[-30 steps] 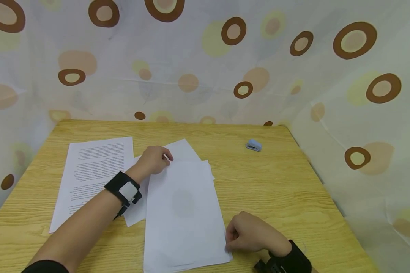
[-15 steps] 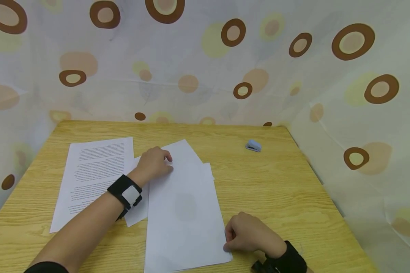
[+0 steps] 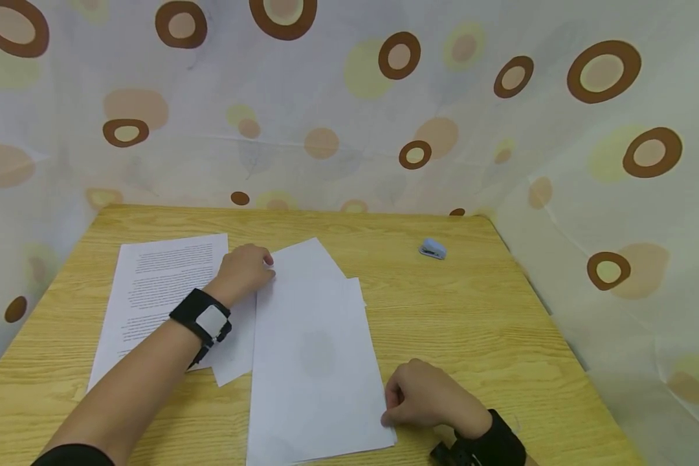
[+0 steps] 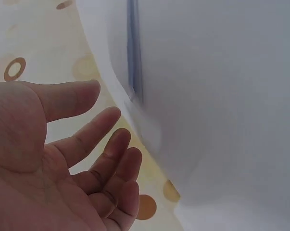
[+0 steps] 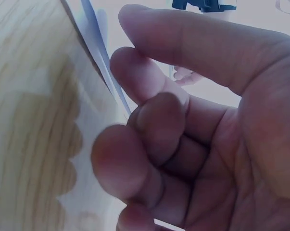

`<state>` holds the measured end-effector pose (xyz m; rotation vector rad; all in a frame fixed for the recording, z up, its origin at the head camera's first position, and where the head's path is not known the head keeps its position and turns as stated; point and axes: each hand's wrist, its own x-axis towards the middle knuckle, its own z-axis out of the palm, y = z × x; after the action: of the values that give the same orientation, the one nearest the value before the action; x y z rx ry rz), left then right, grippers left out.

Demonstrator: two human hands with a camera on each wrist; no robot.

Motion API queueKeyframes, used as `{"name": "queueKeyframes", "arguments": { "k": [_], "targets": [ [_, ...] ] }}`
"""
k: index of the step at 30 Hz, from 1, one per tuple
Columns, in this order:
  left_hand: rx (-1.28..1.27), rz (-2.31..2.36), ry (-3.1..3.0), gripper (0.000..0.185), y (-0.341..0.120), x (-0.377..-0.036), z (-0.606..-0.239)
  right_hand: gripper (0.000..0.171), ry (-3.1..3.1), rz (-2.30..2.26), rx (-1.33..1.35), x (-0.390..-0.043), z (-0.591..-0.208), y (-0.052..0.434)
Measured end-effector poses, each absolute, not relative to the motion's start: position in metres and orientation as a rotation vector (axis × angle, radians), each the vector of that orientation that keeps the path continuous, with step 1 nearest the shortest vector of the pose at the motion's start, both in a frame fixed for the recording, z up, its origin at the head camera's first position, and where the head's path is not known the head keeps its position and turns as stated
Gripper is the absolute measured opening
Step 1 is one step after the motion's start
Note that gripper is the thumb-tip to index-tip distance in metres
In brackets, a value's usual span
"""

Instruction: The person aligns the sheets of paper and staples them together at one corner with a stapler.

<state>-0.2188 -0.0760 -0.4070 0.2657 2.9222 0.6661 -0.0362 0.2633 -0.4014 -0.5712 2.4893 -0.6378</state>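
Observation:
Blank white sheets of paper [image 3: 314,362] lie in a loosely stacked pile at the front middle of the table. My right hand [image 3: 428,398] is at the pile's lower right edge, thumb and curled fingers pinching the paper there. In the right wrist view its fingertips [image 5: 135,72] meet beside the thin paper edges [image 5: 99,48]. My left hand [image 3: 244,272] is by the pile's upper left corner, over another white sheet [image 3: 233,353]. The left wrist view shows its fingers [image 4: 87,137] loosely bent and apart, holding nothing, next to a curved paper edge [image 4: 149,139].
A printed page [image 3: 169,285] lies at the left, partly under the left forearm. One more blank sheet [image 3: 309,259] sticks out behind the pile at an angle. A small light-blue stapler [image 3: 433,248] stands at the back right of the wooden table [image 3: 477,310]. Patterned cloth surrounds it.
The left hand has let go of the top paper edge and moved left. The top sheet has shifted slightly toward the front and right. The right hand stays at the lower right edge.

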Motion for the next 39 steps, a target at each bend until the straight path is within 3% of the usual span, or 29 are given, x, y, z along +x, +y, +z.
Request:
{"name": "queueKeyframes", "arguments": {
  "k": [12,25,39],
  "targets": [
    [0.151,0.643,2.936,0.037,-0.121,-0.220,-0.405,0.029,2.500,-0.606,-0.563,-0.046,-0.397,0.256],
    [-0.031,0.643,2.952,0.039,-0.168,-0.199,-0.401,0.022,2.546,-0.619,-0.712,-0.086,-0.385,0.208],
    [-0.153,0.586,3.030,0.042,-0.202,-0.179,-0.400,0.018,2.543,-0.727,-0.700,-0.112,-0.382,0.171]
  ]
}}
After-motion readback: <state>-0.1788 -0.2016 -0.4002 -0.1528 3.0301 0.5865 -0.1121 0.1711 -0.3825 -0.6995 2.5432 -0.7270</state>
